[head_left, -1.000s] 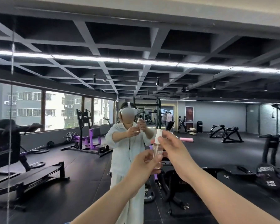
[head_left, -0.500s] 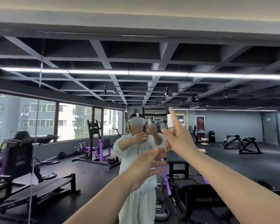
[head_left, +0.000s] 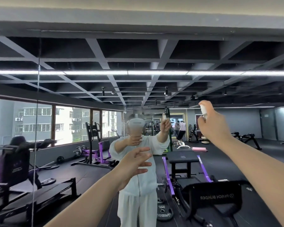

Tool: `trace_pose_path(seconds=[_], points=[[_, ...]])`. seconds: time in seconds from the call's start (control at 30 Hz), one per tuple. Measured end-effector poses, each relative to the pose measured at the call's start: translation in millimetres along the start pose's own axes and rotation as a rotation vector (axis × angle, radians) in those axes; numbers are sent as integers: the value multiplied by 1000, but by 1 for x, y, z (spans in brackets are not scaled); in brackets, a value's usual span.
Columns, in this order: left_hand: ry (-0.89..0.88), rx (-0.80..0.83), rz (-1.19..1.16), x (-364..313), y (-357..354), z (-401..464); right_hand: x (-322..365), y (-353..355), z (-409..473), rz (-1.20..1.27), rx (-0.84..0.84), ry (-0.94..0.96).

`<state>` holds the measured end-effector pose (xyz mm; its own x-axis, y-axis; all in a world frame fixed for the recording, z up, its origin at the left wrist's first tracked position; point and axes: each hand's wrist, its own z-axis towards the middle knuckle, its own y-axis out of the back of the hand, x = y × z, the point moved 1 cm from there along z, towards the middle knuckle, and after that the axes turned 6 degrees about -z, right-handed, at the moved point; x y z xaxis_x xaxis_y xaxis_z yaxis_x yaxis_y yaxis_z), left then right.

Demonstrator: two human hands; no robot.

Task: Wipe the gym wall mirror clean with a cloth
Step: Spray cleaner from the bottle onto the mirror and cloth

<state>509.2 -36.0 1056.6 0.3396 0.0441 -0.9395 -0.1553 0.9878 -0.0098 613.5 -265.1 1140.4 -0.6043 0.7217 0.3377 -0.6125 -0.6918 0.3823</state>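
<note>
The right hand (head_left: 211, 126) is clenched around a small white spray bottle (head_left: 204, 110), raised to mist the large wall mirror (head_left: 220, 46); the left hand (head_left: 134, 163) hovers released, fingers spread, holding nothing.

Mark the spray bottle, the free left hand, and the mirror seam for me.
spray bottle (head_left: 204, 109): head view, white spray head above the right hand.
left hand (head_left: 134, 163): head view, back of the open hand.
mirror seam (head_left: 37, 112): head view, vertical joint line at left.

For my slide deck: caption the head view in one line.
Right hand raises a spray bottle toward the gym mirror; left hand open, empty.
</note>
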Motion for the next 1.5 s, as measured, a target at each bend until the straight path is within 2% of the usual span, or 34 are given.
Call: trace_pose_path(seconds=[0.13,0.3,0.53,0.73,0.87,0.97,1.13,1.5], points=[[8,27,14,3,-10,5,-22,4,-3,-39,-36,-72],[25,61,30,13,-24,5,-51,13,-4,36,-89,-210],[75,97,49,33,-50,12,-116,37,-33,-36,65,-294],[109,154,46,50,-106,23,-179,70,-64,-169,172,-365],[114,197,42,64,-146,27,-232,101,-88,-256,249,-482],[126,212,27,72,-176,32,-270,120,-105,-250,195,-563],[118,208,1,81,-210,35,-301,123,-119,-143,52,-571],[198,195,15,132,-257,56,-384,108,-190,-170,87,-787]])
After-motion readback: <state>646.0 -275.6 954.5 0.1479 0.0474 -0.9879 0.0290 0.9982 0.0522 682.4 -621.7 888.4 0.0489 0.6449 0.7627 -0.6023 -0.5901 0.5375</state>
